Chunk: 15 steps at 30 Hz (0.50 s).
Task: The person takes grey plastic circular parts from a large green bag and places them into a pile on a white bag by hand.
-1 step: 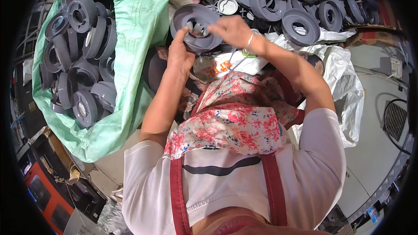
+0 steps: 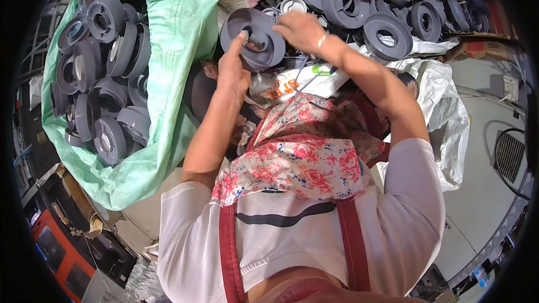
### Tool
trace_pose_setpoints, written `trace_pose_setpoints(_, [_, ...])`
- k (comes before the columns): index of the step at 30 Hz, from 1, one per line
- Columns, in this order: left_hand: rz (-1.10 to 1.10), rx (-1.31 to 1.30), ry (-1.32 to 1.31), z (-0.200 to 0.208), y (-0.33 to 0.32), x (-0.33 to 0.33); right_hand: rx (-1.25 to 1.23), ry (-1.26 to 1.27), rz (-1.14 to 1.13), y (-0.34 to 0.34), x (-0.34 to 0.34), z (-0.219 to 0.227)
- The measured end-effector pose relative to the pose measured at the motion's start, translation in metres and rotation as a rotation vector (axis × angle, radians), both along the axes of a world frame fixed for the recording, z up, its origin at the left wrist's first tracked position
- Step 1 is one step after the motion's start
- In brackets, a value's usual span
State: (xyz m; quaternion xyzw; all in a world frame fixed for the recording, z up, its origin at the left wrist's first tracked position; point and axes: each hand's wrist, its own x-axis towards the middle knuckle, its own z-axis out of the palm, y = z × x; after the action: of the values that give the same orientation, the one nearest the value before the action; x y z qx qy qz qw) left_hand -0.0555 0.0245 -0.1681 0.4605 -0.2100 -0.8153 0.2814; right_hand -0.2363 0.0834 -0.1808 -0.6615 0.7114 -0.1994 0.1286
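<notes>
A round grey plastic ring [image 2: 272, 50], dish-shaped with a hole in its middle, is in my left hand [image 2: 231, 70]. The thumb presses on its inner face, and other fingertips show through the hole from behind. My right hand [image 2: 303, 32] is at the ring's right rim, fingers curled and pinched together. Whatever is between those fingers, if anything, cannot be made out. Just beyond the right hand lies a small round white-and-grey part [image 2: 293, 5]. A white plastic bag [image 2: 286, 84] with orange print and a grey cord on it lies below the ring.
On my left stands a green woven sack [image 2: 179, 22] full of similar grey rings [image 2: 105, 18]. At the far right is a heap of more grey rings [image 2: 387, 33]. White sheeting [image 2: 443, 118] hangs near my right elbow, beside a black cable [image 2: 497, 160] on the floor.
My right hand has drawn back from the ring's middle to its right rim. Grey bits seen in the hole are gone from there. One ring in the green sack sits differently.
</notes>
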Motion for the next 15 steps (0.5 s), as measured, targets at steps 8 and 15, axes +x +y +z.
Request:
trace_pose_setpoints(8, [0.030, -0.286, -0.067, -0.011, 0.004, -0.005, 0.415, 0.672, 0.199, -0.057, -0.051, -0.051])
trace_pose_setpoints(15, [-0.124, -0.216, 0.207, 0.013, 0.016, -0.006, 0.100, -0.182, 0.057, -0.006, 0.003, 0.042])
